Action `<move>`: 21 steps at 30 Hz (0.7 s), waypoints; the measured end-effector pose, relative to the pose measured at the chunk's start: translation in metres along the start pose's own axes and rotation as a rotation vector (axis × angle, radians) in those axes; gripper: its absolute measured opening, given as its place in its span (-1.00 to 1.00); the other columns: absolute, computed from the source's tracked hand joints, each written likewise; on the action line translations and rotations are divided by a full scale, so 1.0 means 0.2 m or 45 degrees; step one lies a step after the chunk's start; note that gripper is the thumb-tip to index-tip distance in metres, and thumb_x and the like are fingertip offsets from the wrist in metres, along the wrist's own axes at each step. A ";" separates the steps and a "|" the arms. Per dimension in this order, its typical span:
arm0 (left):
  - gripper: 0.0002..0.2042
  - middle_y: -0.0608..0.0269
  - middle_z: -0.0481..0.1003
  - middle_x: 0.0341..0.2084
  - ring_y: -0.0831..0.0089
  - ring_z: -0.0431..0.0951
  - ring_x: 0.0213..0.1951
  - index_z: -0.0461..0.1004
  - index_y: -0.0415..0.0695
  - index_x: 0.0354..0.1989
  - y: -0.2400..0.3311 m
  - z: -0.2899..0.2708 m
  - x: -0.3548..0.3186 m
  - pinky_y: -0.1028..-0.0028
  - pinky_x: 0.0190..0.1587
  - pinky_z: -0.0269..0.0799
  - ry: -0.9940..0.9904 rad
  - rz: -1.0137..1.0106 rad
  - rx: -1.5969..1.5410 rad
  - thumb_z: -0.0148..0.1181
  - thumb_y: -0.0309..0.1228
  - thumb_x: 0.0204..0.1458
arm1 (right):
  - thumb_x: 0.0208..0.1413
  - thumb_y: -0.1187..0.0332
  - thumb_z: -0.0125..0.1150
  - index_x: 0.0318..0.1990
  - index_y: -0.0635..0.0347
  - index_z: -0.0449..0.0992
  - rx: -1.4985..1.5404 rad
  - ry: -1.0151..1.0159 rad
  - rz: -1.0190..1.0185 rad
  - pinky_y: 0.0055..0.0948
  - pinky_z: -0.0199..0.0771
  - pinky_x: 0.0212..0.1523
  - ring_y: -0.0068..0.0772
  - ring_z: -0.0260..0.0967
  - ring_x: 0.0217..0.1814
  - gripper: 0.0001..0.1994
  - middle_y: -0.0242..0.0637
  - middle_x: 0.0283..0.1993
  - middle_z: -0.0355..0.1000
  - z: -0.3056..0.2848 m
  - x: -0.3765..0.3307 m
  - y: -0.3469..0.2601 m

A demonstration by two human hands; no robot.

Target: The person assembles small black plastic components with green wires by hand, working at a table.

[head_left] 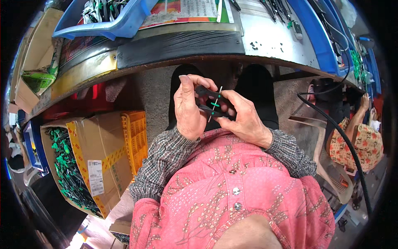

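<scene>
Above my lap, both hands are closed on a black two-armed hand tool with small green parts. A thin whitish rod crosses its two black arms. My left hand grips the tool from the left, its thumb pointing up and its fingers curled behind the black arms. My right hand pinches the tool's right end between thumb and fingers, close to the rod. The fingers partly hide the tool, so its exact kind cannot be made out.
On my left stands a cardboard box full of black and green pieces, beside an orange crate. Ahead runs the workbench edge, with blue bins and loose tools on top. A black cable hangs at right, near another person.
</scene>
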State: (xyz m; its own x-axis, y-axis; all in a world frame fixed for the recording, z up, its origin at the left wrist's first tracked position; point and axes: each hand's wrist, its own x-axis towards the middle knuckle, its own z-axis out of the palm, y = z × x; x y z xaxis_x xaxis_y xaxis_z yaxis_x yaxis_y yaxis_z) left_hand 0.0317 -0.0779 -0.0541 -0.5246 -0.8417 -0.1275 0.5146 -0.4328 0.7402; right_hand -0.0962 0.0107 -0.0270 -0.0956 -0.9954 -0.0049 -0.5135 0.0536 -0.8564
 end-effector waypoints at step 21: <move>-0.84 0.28 0.48 -0.35 0.60 0.50 -0.36 0.39 -0.25 -0.13 0.00 -0.09 -0.15 0.58 -0.28 0.49 -0.016 -0.079 0.217 0.06 -0.44 0.20 | 0.02 0.45 0.26 -0.03 0.36 0.36 0.362 0.022 0.233 -0.64 0.32 -0.45 -0.73 0.24 -0.42 -0.64 -0.43 -0.43 0.31 -0.01 -0.01 0.03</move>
State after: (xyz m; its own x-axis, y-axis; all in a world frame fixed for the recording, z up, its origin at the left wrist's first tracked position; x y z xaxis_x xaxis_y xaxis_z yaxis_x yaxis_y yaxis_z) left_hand 0.0594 -0.0585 -0.0614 -0.5609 -0.8105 -0.1686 0.3591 -0.4217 0.8326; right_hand -0.0999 0.0129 -0.0306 -0.1800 -0.9697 -0.1651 -0.2284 0.2044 -0.9519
